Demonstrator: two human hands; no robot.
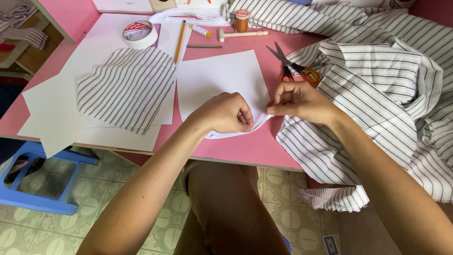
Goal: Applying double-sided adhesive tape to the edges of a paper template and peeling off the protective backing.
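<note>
A white cut piece of paper or fabric (219, 80) lies on the pink table (255, 148) in front of me. My left hand (226, 113) is closed on its lower right edge. My right hand (297, 101) pinches the same edge just to the right, fingertips nearly touching the left hand. A cut piece of grey-and-white striped fabric (125, 87) rests on white paper sheets (56, 104) to the left. A large heap of the same striped fabric (387, 85) lies under and beyond my right hand.
Orange-handled scissors (295, 66) lie just beyond my right hand. At the back are a tape roll (139, 34), a pencil (180, 40), a thread spool (241, 20), a small wooden mallet (240, 34) and a marker (200, 30). A blue plastic stool (37, 189) stands on the tiled floor left.
</note>
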